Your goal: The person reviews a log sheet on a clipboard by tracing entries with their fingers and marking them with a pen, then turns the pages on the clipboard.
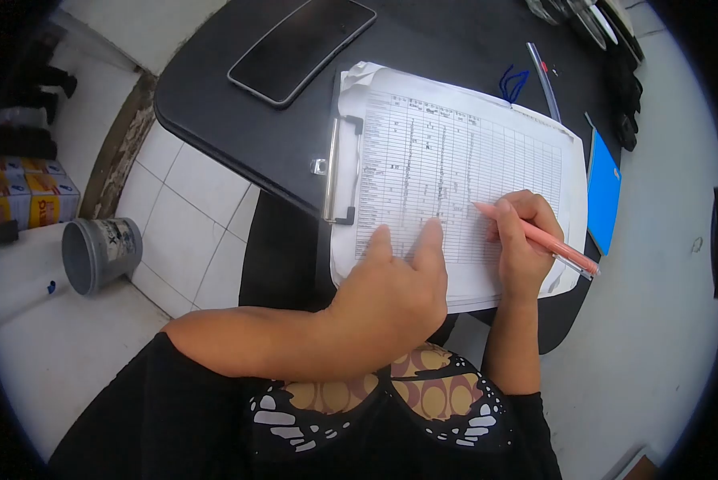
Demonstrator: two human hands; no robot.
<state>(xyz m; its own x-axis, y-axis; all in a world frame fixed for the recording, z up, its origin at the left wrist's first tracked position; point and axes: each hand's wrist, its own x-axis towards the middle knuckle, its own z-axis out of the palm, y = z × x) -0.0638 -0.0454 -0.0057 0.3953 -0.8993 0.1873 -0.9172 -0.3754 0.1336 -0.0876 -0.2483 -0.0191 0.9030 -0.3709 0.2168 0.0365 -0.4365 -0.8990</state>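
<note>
A printed table sheet (503,152) with rows, columns and handwritten marks lies on top of a stack of papers. The metal clip of a clipboard (331,172) grips the stack along its left side. My left hand (399,284) rests on the lower part of the sheet, index and middle fingers stretched out and apart, pointing at the rows. In my right hand (525,248) is a pink pen (547,240), held in a writing grip. Its tip is at the sheet, right of my left fingers; whether it touches the paper I cannot tell.
A smartphone (303,48) lies on the black table (207,80) above the clipboard. Beyond the papers are a clear ruler-like strip (544,80), a dark blue string (513,84) and a blue booklet (605,192). On the floor at left are a grey bucket (87,256) and yellow-white boxes (31,192).
</note>
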